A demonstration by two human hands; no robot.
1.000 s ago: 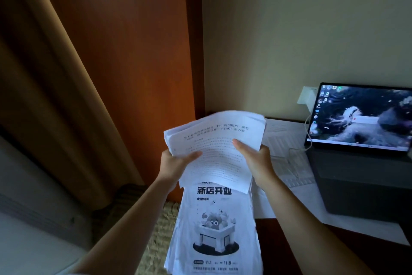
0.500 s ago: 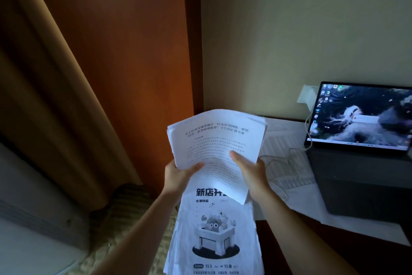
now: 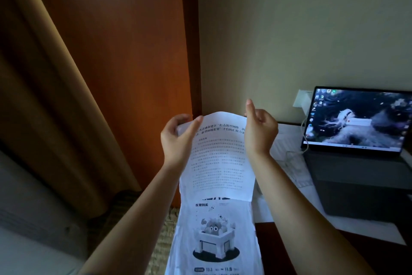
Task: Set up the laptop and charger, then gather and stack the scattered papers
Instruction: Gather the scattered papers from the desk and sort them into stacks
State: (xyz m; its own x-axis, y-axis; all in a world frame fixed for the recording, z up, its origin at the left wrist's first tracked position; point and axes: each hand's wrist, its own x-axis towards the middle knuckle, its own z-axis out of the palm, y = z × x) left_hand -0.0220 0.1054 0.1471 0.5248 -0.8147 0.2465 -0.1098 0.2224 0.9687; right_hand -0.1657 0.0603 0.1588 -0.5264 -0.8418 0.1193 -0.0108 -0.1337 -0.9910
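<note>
Papers: a white sheaf of printed text sheets hangs upright between both hands, long axis running top to bottom, top edge at finger level and the lower edge dropping toward the wrists. Left hand pinches the top left corner, thumb in front and fingers curled behind. Right hand sits on the top right edge with fingers curled and forefinger raised; whether it truly grips the sheet cannot be told from behind. Both hands equally near, one per top corner. Directly below the sheaf, close under the forearms, lies a white flyer stack with a cartoon booth print, long axis pointing away from the body, so the likely move is lowering the sheaf onto it and squaring edges. Right of the right hand, more loose white sheets lie on the dark wooden desk, partly under an open grey laptop with lit screen; a white charger cable runs up to a white wall plug. Left of the left hand: reddish wood panel, tan curtain. Dim room, pale wall behind.
</note>
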